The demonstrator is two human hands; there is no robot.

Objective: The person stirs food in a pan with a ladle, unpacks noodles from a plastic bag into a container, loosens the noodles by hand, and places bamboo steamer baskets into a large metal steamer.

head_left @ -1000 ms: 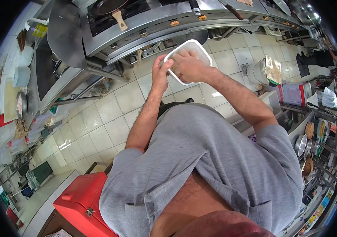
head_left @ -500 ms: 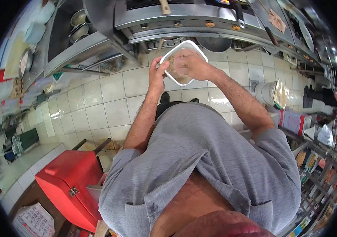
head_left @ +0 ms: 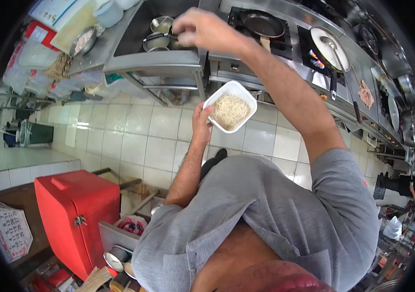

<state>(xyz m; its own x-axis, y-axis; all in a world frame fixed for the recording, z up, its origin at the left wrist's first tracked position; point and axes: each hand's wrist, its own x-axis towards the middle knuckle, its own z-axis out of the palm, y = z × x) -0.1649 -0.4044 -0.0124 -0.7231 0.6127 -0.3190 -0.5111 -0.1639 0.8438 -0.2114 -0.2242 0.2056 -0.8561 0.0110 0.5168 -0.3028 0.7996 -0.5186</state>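
A white square container (head_left: 253,108) holds a heap of pale shredded food (head_left: 230,111). Its left edge is gripped by my left hand (head_left: 201,122), thumb over the rim, above the tiled floor. My right hand (head_left: 198,30) is raised over the right part of the steel sink (head_left: 132,33), beside the metal bowls (head_left: 156,43) in it. Motion blurs its fingers, so whether they hold anything is unclear.
A black pan (head_left: 264,24) and a large pan of white contents (head_left: 330,48) sit on the stove. A steel bowl (head_left: 83,42) rests left of the sink. A red box (head_left: 78,214) stands lower left. Another person (head_left: 399,187) is at the far right.
My right hand has left the container and moved up and left to the sink. The view has turned toward the sink. My left hand keeps hold of the container, whose contents now show fully.
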